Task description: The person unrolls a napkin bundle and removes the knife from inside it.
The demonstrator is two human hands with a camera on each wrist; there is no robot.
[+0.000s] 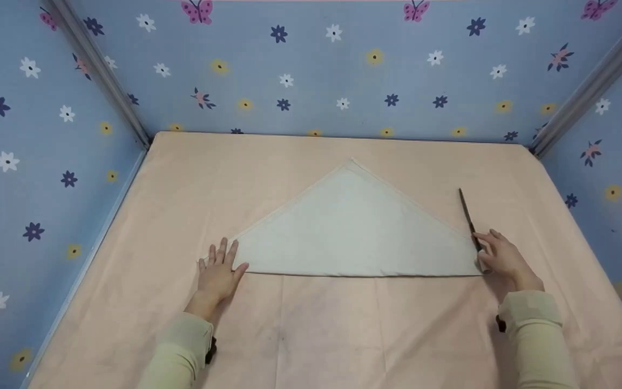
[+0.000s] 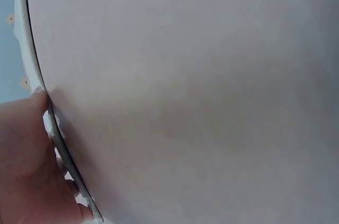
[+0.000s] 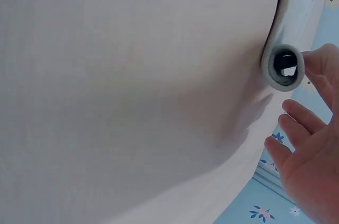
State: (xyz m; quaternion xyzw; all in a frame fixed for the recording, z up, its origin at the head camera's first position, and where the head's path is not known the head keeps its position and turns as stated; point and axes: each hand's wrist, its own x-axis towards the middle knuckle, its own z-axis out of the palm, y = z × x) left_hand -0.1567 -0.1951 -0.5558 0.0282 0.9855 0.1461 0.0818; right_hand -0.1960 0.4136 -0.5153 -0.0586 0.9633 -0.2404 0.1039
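A pale white cloth [image 1: 354, 221] lies folded into a wide triangle, its point away from me and its long folded edge nearest. My left hand [image 1: 219, 275] rests flat on the cloth's left corner with fingers spread; in the left wrist view the thumb of this hand [image 2: 26, 155] lies at the fold. At the right corner a slim dark stick [image 1: 466, 212] points away from me. The cloth's end there makes a small hollow roll [image 3: 267, 75] with something dark inside. My right hand [image 1: 505, 259] pinches the stick and roll between thumb and index finger, other fingers loosely extended.
A peach-coloured sheet [image 1: 311, 335] covers the table, with creases near the front. Blue panels with flowers and butterflies [image 1: 311, 70] stand along the back and both sides, joined by grey corner posts [image 1: 100, 70].
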